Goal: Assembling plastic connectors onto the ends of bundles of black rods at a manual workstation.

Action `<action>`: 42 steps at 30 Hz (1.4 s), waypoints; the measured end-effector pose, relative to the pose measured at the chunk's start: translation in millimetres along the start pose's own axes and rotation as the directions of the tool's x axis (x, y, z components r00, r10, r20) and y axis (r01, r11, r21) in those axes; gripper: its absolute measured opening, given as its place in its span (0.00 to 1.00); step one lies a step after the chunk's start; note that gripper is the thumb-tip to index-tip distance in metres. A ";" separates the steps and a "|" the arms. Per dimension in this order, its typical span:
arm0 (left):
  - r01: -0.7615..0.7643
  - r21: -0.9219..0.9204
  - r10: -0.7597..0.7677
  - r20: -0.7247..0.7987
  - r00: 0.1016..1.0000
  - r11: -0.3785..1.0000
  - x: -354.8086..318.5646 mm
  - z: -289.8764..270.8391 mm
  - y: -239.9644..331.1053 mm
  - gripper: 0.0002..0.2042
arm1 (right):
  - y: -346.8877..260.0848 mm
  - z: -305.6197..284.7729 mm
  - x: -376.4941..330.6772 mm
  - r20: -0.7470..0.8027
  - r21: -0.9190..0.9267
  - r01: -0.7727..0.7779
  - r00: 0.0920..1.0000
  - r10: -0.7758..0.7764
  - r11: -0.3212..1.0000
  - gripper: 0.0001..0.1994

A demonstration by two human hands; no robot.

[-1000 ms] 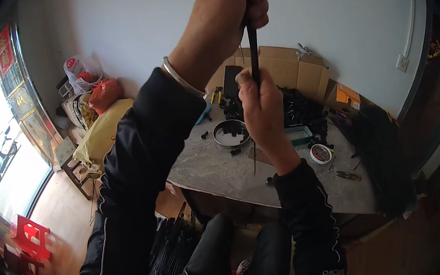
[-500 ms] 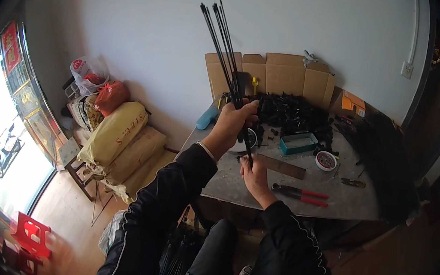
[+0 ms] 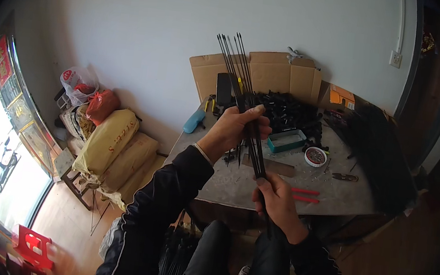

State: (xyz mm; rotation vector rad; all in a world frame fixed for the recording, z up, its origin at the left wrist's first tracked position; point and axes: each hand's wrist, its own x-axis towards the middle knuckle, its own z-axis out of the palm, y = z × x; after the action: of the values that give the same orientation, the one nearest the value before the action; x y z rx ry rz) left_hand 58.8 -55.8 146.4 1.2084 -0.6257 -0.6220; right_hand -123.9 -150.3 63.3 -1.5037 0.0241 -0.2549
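A bundle of long, thin black umbrella ribs (image 3: 242, 85) slants up and away from me over the table's front. Around its middle my left hand (image 3: 238, 129) is closed, thumb on top. Lower down, the fingers of my right hand (image 3: 278, 199) wrap the near end, whose dark tip sticks out below the fist. The upper tips fan slightly apart in front of the cardboard. Beside my right hand lie the red handles of pincers (image 3: 305, 195); their jaws are hidden behind that hand.
The grey table (image 3: 220, 184) carries a pile of black plastic parts (image 3: 286, 110), a teal tray (image 3: 286, 141), a bowl of small parts (image 3: 315, 157), and a folded tool (image 3: 345, 177). Black rods (image 3: 374, 156) lie at the right. Stuffed sacks (image 3: 110, 138) stand at the left.
The rib bundle's upper tips have come lower, and more separate ribs show. My right hand has moved nearer to me and rightward, now covering the pincers' jaws. The view has shifted slightly.
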 end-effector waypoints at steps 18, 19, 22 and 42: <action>0.229 -0.198 -0.207 0.125 0.970 0.953 -34.9 23.4 -23.3 0.15 | 107.1 -139.4 -6.5 -0.018 -0.970 0.068 0.937 -0.348 0.232 0.19; 0.223 -0.199 -0.195 0.150 0.969 0.954 -42.3 19.6 -24.8 0.15 | 108.7 -145.1 -6.6 -0.017 -0.969 0.068 0.942 -0.336 0.239 0.19; 0.239 -0.186 -0.194 0.230 0.954 0.953 -58.1 13.2 -26.9 0.16 | 92.8 -155.4 -1.7 -0.081 -0.993 -0.060 0.971 -0.225 0.098 0.26; 0.288 -0.143 -0.237 0.293 0.926 0.947 -91.3 -32.5 -174.1 0.11 | 54.3 -83.2 142.3 0.216 -0.972 0.216 0.976 -0.008 0.089 0.40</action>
State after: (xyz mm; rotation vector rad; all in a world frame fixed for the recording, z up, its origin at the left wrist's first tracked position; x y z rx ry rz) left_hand 2.7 -9.6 -39.1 1.0480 -0.6236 -1.0657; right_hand 8.5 -255.4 23.9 -2.9993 -0.0681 -0.2410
